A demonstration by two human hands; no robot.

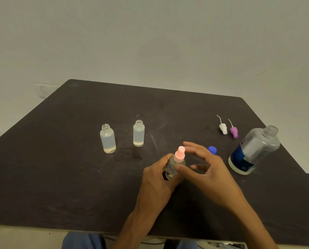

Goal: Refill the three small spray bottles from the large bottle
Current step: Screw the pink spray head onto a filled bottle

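My left hand (158,174) grips a small clear spray bottle (173,168) with a pink spray top (179,154), held tilted just above the dark table (60,168). My right hand (206,168) hovers beside the pink top with fingers spread and loosely bent, holding nothing. Two small frosted bottles stand uncapped on the table, one at the left (107,138) and one to its right (138,133), each with a little liquid at the bottom. The large clear bottle (254,150) with a dark blue label stands open at the right.
A white spray head (222,128) and a purple spray head (233,132), each with a dip tube, lie at the back right. A blue cap (212,150) lies just behind my right hand. A pale wall rises behind the table. My knees show below its front edge.
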